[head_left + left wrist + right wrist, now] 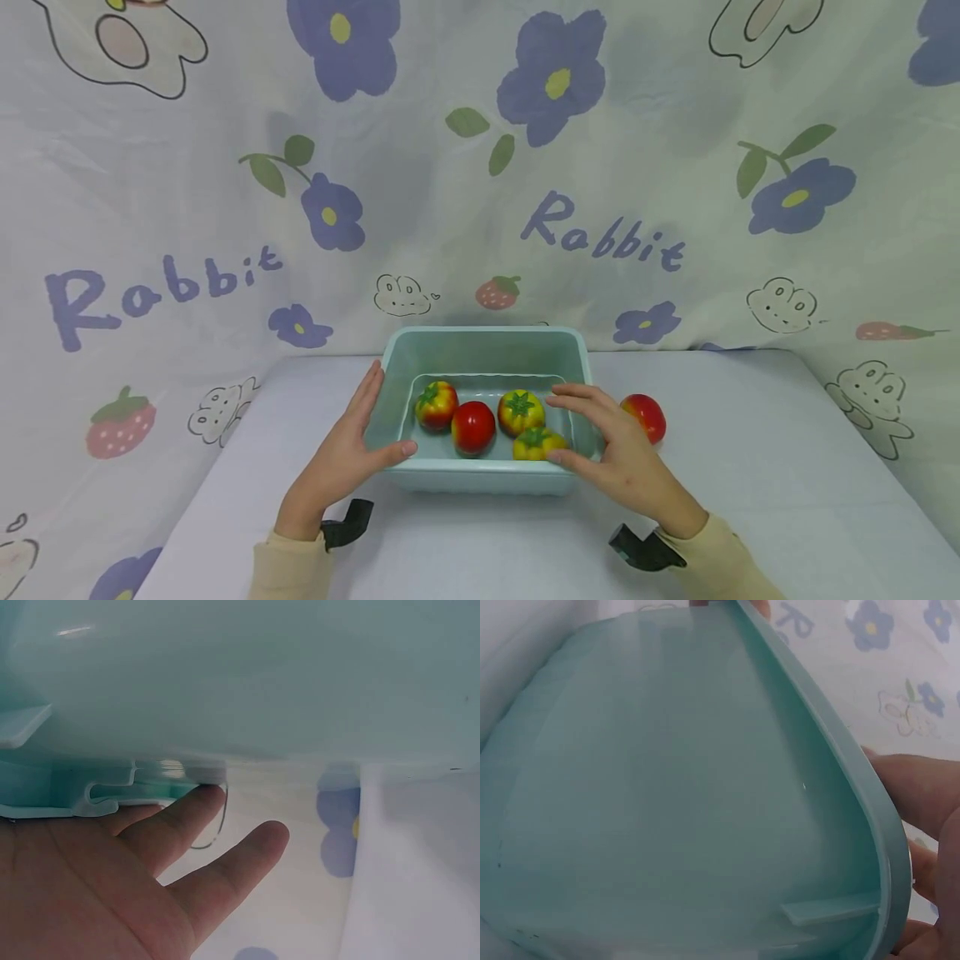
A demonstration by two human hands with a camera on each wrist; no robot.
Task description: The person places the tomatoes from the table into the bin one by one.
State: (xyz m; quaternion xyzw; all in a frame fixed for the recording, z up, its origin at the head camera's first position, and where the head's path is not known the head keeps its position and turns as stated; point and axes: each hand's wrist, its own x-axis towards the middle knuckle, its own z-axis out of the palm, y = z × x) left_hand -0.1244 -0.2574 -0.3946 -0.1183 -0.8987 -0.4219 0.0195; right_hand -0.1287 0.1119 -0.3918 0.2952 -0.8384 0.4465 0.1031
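A pale green plastic bin sits upright between the two hands in the head view. My left hand lies along its left side, fingers fairly straight and the thumb at the front rim. In the left wrist view the fingers spread under the rim beside the wall. On the right, my right hand reaches over the corner, thumb at the front rim and fingers above the interior. Inside the bin are several red-and-yellow tomato-like fruits, among them a red one and a yellow-green one with a green star-shaped top.
Another red fruit lies on the table to the right of the bin, partly behind the right hand. White cloth covers the table. Behind it hangs a printed curtain with flowers and rabbits.
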